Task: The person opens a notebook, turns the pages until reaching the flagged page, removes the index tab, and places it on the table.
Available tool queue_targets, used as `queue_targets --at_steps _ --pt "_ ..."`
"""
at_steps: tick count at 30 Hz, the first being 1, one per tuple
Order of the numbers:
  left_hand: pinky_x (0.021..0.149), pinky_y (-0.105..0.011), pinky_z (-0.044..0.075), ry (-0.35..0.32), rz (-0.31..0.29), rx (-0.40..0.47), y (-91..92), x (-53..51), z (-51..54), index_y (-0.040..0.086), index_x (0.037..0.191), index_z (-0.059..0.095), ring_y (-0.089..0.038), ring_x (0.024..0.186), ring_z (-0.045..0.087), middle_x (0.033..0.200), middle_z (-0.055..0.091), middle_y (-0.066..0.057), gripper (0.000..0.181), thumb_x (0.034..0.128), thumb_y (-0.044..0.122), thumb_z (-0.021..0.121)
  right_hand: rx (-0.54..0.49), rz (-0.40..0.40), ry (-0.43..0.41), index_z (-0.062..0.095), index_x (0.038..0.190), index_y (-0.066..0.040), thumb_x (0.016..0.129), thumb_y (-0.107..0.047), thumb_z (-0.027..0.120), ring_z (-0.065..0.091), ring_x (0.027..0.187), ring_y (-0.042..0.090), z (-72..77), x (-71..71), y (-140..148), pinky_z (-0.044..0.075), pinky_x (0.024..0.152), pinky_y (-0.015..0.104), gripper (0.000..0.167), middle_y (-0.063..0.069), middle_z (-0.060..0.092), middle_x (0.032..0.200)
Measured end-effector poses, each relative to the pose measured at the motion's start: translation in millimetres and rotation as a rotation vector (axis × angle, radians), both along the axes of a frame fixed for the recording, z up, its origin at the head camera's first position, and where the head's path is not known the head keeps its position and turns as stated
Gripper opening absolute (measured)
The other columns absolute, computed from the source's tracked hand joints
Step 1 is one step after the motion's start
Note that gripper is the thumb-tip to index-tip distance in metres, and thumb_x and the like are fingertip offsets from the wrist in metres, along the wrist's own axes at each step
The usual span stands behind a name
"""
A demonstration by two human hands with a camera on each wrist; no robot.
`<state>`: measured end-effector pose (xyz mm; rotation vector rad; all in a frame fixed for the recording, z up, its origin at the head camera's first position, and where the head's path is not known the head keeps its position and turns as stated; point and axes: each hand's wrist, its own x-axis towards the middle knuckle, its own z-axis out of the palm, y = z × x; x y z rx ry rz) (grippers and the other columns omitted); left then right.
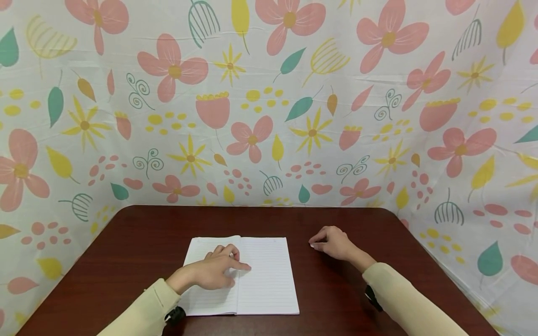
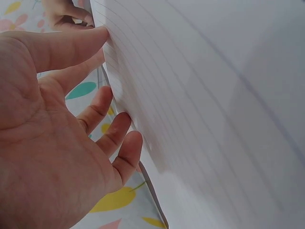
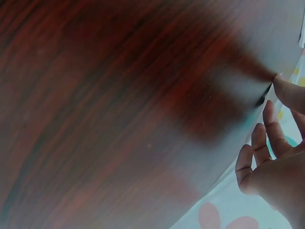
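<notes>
A lined notebook [image 1: 269,280] lies spread out on the dark wooden table, its white pages facing up. Over its left page and centre fold is my left hand [image 1: 214,268], the index finger stretched onto the right page. In the left wrist view, the thumb and fingers of this left hand [image 2: 71,105] lie along the paper, loosely bent. To the right of the notebook, my right hand [image 1: 334,242] rests on the table, thumb and index tips close together. Nothing clearly shows between them. The right wrist view has the right hand [image 3: 276,148] with its other fingers loosely curled.
The brown table [image 1: 147,224] has rounded far corners. A white floral-print cloth [image 1: 252,116] hangs behind it and along both sides. Black straps [image 1: 371,298] circle both wrists below the cream sleeves. A small dark mark [image 3: 260,100] near the right fingertips is unclear.
</notes>
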<state>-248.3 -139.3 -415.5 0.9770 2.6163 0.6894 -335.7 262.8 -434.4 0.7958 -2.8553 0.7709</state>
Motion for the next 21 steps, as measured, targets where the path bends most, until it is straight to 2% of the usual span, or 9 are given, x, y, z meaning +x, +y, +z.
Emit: queue_targets --at_steps 5,9,12,15,18,21 --pt "0.088 -0.048 0.034 0.008 0.006 -0.007 0.4 0.8 0.6 0.023 0.138 0.073 -0.023 0.104 0.035 0.124 0.042 0.005 0.05 0.0918 0.006 0.074 0.017 0.014 -0.045 0.086 0.109 -0.014 0.093 -0.01 0.078 0.061 0.104 0.033 1.5 0.5 6.1 0.04 0.083 0.072 0.018 0.01 0.068 0.111" --pt "0.086 -0.047 0.033 0.006 0.004 -0.007 0.6 0.6 0.2 0.022 0.139 0.073 -0.023 0.104 0.035 0.123 0.042 0.005 0.05 0.0917 0.006 0.074 0.019 -0.013 -0.121 0.085 0.112 -0.016 0.09 -0.01 0.081 0.051 0.117 0.045 0.5 1.8 12.1 0.034 0.087 0.074 0.023 0.017 0.062 0.125" --pt "0.086 -0.047 0.033 0.004 0.003 -0.007 0.9 1.1 1.0 0.022 0.139 0.073 -0.022 0.104 0.035 0.123 0.041 0.006 0.05 0.0917 0.006 0.074 0.001 -0.044 -0.161 0.085 0.112 -0.018 0.087 -0.01 0.084 0.051 0.12 0.046 1.0 4.6 15.9 0.032 0.091 0.076 0.026 0.019 0.059 0.132" --pt "0.086 -0.048 0.033 0.003 0.002 -0.005 1.0 1.5 1.6 0.022 0.139 0.073 -0.022 0.104 0.034 0.123 0.041 0.006 0.05 0.0917 0.006 0.074 -0.037 -0.046 -0.191 0.085 0.114 -0.016 0.084 -0.01 0.087 0.055 0.116 0.043 3.6 10.2 19.6 0.04 0.092 0.07 0.031 0.021 0.058 0.133" --pt "0.087 -0.048 0.032 0.003 0.0 -0.003 0.1 1.7 1.3 0.022 0.139 0.072 -0.023 0.104 0.034 0.123 0.041 0.006 0.05 0.0921 0.007 0.073 -0.082 -0.02 -0.203 0.082 0.119 -0.01 0.083 -0.007 0.087 0.055 0.115 0.043 5.5 15.7 24.3 0.048 0.089 0.057 0.036 0.026 0.055 0.133" --pt "0.087 -0.049 0.032 0.004 -0.003 0.0 -1.3 2.1 1.4 0.022 0.14 0.072 -0.023 0.105 0.034 0.123 0.041 0.006 0.049 0.0928 0.007 0.073 -0.123 0.001 -0.187 0.079 0.122 -0.004 0.083 -0.007 0.088 0.054 0.115 0.043 6.5 19.9 28.7 0.049 0.086 0.049 0.04 0.028 0.054 0.132"
